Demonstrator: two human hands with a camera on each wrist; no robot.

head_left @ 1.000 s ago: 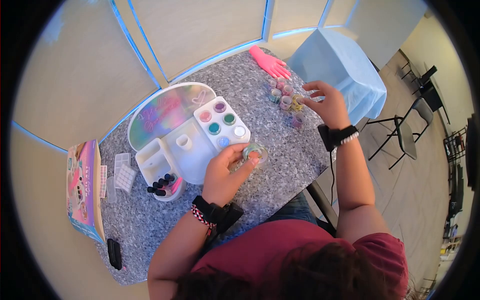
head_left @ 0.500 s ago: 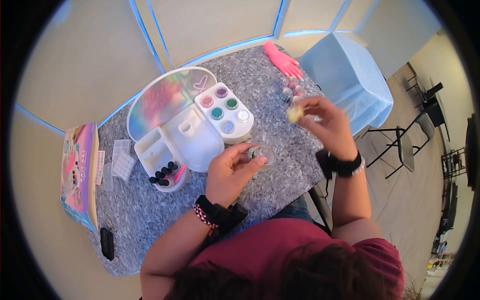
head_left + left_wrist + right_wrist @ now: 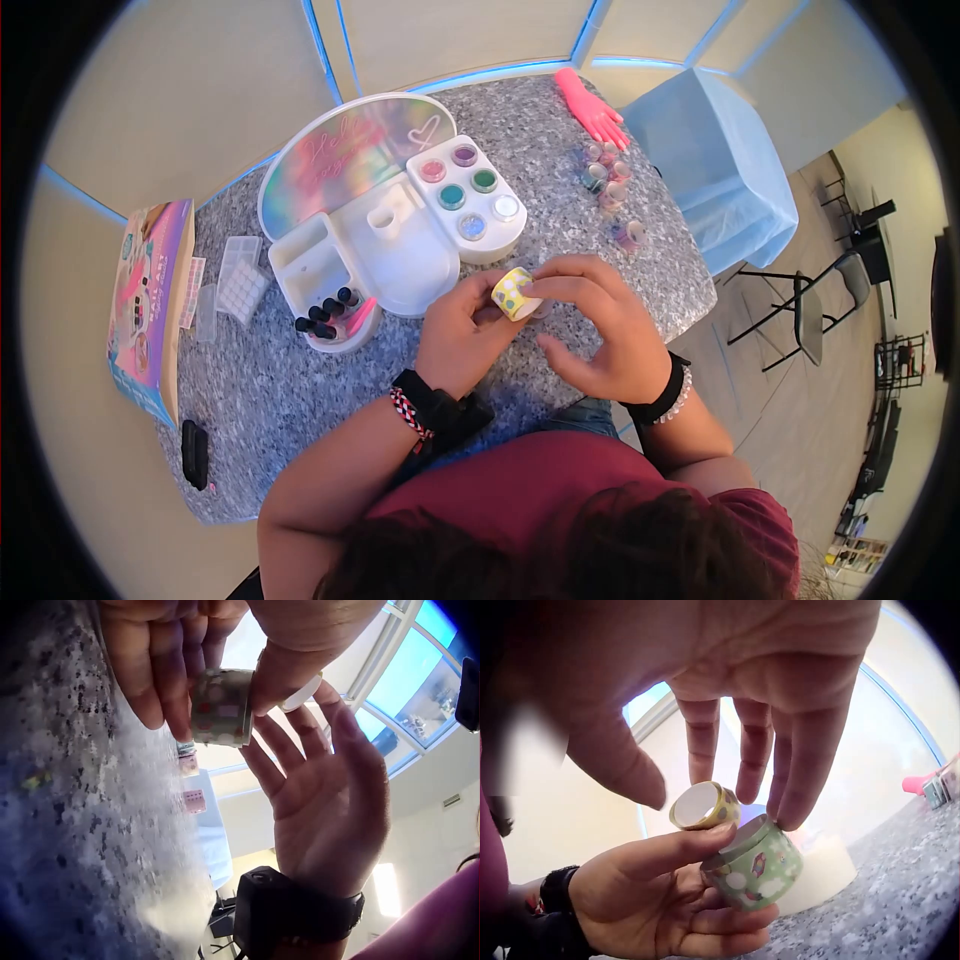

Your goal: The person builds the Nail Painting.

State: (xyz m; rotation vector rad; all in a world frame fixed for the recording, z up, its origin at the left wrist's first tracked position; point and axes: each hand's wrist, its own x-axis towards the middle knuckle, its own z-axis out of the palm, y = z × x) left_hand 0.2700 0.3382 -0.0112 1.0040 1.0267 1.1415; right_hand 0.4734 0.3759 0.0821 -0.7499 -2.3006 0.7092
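Moved since the earlier head frame: your right hand (image 3: 615,335) and the yellow spotted tape roll (image 3: 511,297), in from upper right to frame centre, beside your left hand (image 3: 462,340).

Left to right, head view:
- White nail-art station (image 3: 400,265) left of centre, apart from both hands.
- Left hand: thumb and fingers wrapped on the green patterned tape roll (image 3: 763,871), mostly hidden from above.
- Yellow roll: at the left thumb tip. In the right-wrist view it lies against the green roll's upper-left, open side, not nested; yellow's hole faces left, green's upper left. The next move likely turns on that offset.
- Right hand: fingers loosely bent at the yellow roll, thumb apart, no pinch seen. Left thumb is as near; which hand bears yellow, can't tell.
- Other tape rolls (image 3: 613,185): clustered upper right.
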